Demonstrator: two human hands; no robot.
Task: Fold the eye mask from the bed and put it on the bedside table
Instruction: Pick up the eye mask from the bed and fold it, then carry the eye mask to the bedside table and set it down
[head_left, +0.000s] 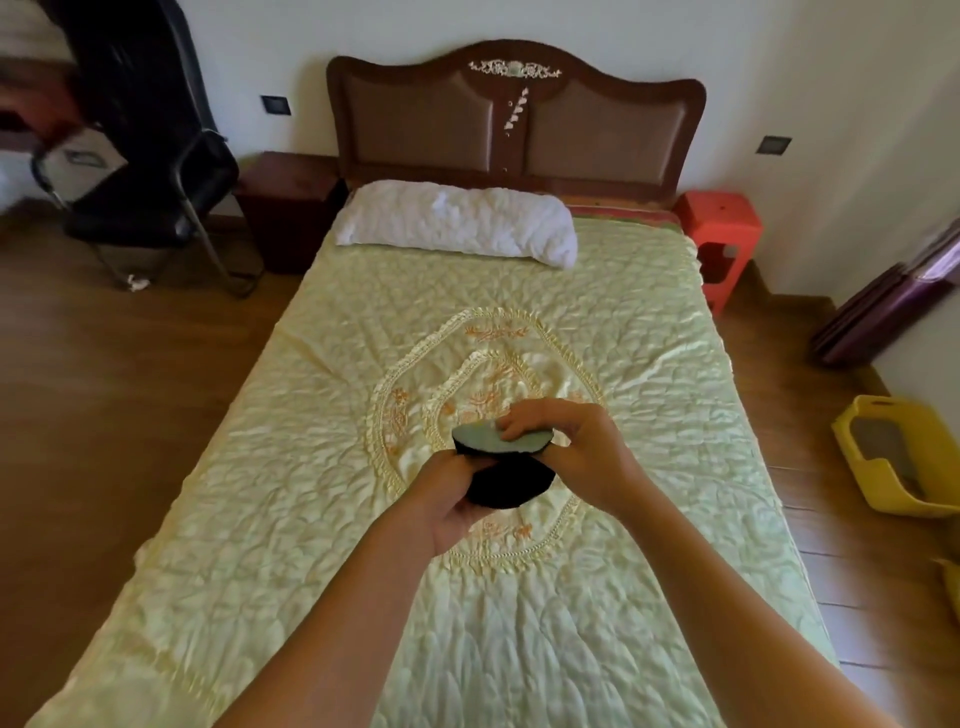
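The eye mask (506, 467) is black outside with a pale green inner face, and it is bent in half between both hands above the middle of the bed (363, 519). My left hand (452, 499) grips its lower black half from the left. My right hand (571, 447) pinches the upper green half, fingers curled over its top edge. The dark wooden bedside table (285, 208) stands left of the headboard, far from my hands.
A white pillow (457, 223) lies at the head of the bed. A black folding chair (156, 202) stands left of the bedside table. A red plastic stool (719, 239) sits right of the bed; a yellow bin (898, 457) lies on the wooden floor.
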